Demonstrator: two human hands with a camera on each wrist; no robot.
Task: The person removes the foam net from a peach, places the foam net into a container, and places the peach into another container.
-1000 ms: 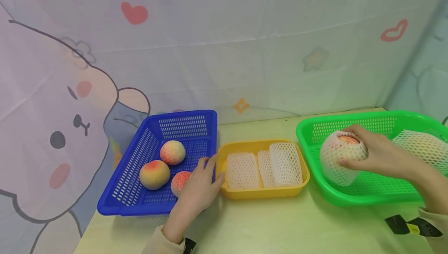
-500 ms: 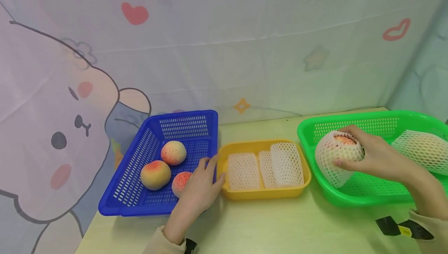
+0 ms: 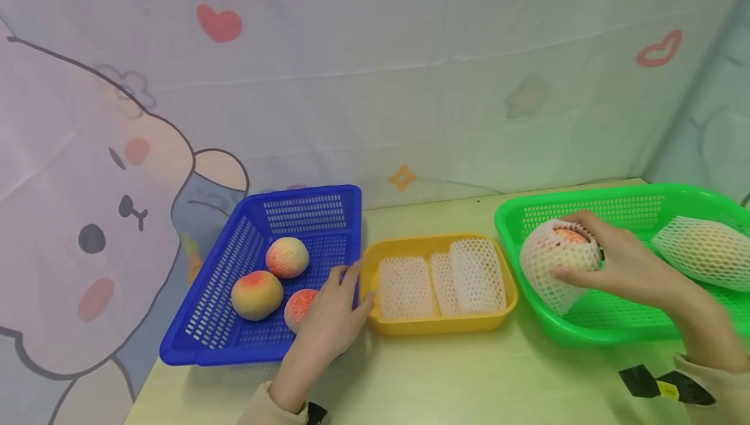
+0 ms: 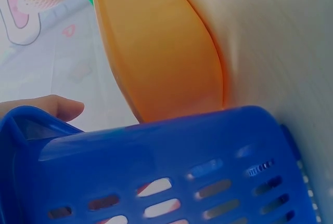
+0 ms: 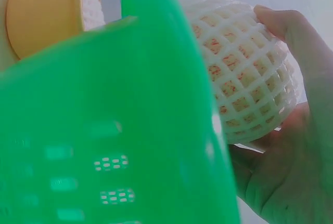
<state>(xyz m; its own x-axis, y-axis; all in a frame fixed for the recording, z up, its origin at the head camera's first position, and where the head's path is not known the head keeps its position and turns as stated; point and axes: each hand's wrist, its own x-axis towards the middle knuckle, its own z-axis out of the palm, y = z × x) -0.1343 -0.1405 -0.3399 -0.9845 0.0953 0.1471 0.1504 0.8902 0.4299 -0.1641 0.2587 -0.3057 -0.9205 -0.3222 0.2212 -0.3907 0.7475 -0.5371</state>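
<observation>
White-netted, a round peach (image 3: pixel 551 259) sat gripped by the right hand (image 3: pixel 621 260), mid-right. Lower centre, the left hand (image 3: pixel 335 308) spread loosely near three red-yellow round peaches (image 3: pixel 256 296).

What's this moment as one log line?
right hand grips netted fruit | left hand at blue basket | yellow tray holds foam nets

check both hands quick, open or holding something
Left hand: open, at the side of the blue basket.
Right hand: holding a net-wrapped peach at the green basket.
</observation>
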